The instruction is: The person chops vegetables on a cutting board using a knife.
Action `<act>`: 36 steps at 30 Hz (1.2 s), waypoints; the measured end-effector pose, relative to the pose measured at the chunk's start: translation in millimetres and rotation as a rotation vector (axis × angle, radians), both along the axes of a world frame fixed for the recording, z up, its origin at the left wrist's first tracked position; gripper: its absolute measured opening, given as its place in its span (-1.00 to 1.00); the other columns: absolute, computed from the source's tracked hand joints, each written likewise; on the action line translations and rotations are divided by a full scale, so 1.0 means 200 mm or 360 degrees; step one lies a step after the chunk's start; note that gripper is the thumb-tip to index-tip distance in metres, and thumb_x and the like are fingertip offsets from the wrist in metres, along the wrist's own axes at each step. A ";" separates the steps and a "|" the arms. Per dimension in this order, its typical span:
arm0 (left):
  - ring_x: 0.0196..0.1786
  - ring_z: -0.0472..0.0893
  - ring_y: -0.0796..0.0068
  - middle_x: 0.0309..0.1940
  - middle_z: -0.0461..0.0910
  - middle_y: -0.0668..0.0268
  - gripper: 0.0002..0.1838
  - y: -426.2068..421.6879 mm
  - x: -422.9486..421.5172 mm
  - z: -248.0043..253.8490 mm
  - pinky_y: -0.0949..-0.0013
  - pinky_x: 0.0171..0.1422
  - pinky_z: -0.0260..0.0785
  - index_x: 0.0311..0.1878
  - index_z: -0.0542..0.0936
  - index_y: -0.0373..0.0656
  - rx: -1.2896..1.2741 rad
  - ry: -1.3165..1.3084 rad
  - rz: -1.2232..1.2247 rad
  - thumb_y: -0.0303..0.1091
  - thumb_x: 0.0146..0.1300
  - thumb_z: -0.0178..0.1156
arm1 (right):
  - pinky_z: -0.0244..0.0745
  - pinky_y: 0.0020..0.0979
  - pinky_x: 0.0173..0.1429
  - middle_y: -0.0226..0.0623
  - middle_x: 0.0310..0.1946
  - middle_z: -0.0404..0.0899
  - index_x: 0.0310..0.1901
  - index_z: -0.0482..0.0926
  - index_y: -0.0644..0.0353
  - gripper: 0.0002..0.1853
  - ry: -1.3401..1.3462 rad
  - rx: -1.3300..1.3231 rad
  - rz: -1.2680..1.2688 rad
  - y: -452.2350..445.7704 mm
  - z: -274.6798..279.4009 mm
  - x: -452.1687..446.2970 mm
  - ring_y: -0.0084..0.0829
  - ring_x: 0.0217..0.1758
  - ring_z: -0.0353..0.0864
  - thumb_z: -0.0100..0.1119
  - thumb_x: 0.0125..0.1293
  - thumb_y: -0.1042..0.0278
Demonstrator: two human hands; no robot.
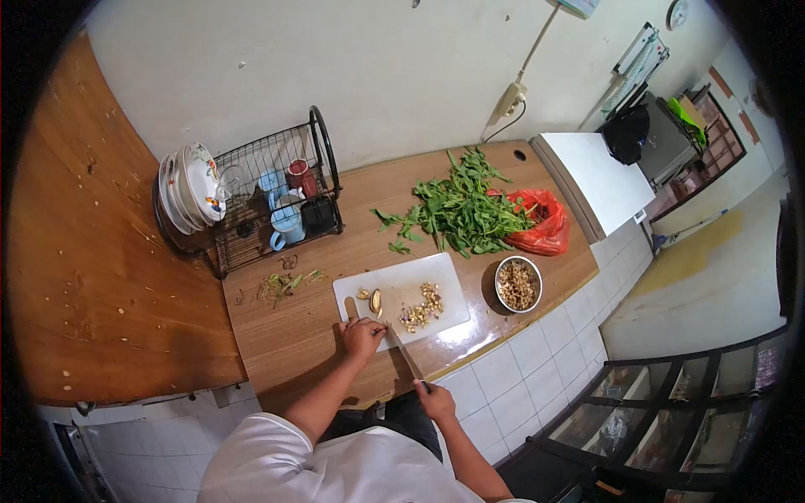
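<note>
A knife [406,353] is gripped by its dark handle in my right hand [437,402], its blade angled over the near edge of the white cutting board [457,293]. My left hand [362,337] rests on the board's near left corner, fingertips pressed together beside the knife tip. Whatever small piece they hold is too small to make out. Just beyond this hand lie a few pale brownish pieces [376,302], one long and curved. Chopped pale bits [422,308] are scattered across the board's middle and right.
A bowl of chopped brown bits [518,284] stands right of the board. Behind are leafy greens [470,207] and a red plastic bag [547,225]. Green and brown scraps [281,286] lie left. A black dish rack [268,151] holds cups and plates [199,180] at the back left.
</note>
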State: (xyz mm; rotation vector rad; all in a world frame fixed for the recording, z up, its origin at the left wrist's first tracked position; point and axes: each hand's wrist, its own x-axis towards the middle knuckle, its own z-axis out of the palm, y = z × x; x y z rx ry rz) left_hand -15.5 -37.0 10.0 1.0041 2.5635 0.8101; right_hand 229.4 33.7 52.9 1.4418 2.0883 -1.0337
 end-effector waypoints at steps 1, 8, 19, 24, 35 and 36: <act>0.00 0.58 0.40 -0.27 0.72 0.56 -0.85 0.00 -0.01 0.00 0.13 0.16 0.15 -0.30 0.81 0.15 0.0004 0.0003 0.0010 -0.07 0.20 0.39 | 0.56 -0.02 0.15 0.12 -0.12 0.72 0.06 0.73 0.12 -0.22 0.0003 0.0004 0.0010 0.01 -0.01 0.00 0.14 0.07 0.68 -0.11 0.40 -0.50; 0.02 0.60 0.36 -0.25 0.74 0.54 -0.89 0.03 -0.05 -0.07 0.13 0.18 0.17 -0.32 0.81 0.19 0.0014 0.0010 -0.0046 -0.12 0.08 0.47 | 0.51 0.00 0.25 0.19 -0.02 0.68 0.07 0.71 0.18 -0.18 0.0105 -0.0018 0.0026 0.02 -0.09 -0.08 0.14 0.15 0.64 -0.15 0.41 -0.51; -0.03 0.61 0.35 -0.30 0.74 0.50 -0.88 0.01 -0.05 -0.04 0.05 0.18 0.18 -0.36 0.82 0.18 -0.0021 -0.0056 -0.0074 -0.10 0.04 0.50 | 0.54 -0.01 0.20 0.17 -0.06 0.70 0.06 0.71 0.19 -0.19 0.0098 0.0118 -0.0059 -0.01 -0.01 -0.11 0.14 0.12 0.66 -0.17 0.43 -0.49; -0.03 0.61 0.35 -0.33 0.73 0.52 -0.91 -0.01 -0.04 -0.09 0.10 0.17 0.20 -0.39 0.81 0.17 0.0199 0.0014 0.0011 -0.17 0.00 0.49 | 0.54 0.00 0.20 0.18 -0.07 0.70 0.04 0.73 0.14 -0.21 0.0110 0.0039 -0.0002 -0.07 -0.03 -0.06 0.15 0.11 0.67 -0.17 0.43 -0.50; -0.04 0.61 0.34 -0.34 0.74 0.51 -0.93 0.00 -0.06 -0.10 0.11 0.19 0.21 -0.39 0.81 0.16 0.0087 0.0069 -0.0072 -0.21 0.00 0.47 | 0.50 0.02 0.25 0.19 -0.03 0.68 0.04 0.72 0.18 -0.19 0.0079 0.0028 -0.0011 -0.09 -0.07 -0.15 0.16 0.16 0.63 -0.17 0.42 -0.50; -0.04 0.61 0.34 -0.33 0.74 0.50 -0.93 -0.01 -0.05 -0.11 0.11 0.19 0.22 -0.38 0.82 0.16 0.0120 0.0086 -0.0073 -0.21 0.02 0.46 | 0.50 0.01 0.25 0.19 -0.03 0.68 0.04 0.72 0.18 -0.19 0.0141 0.0057 -0.0055 -0.11 -0.07 -0.13 0.16 0.16 0.63 -0.17 0.42 -0.50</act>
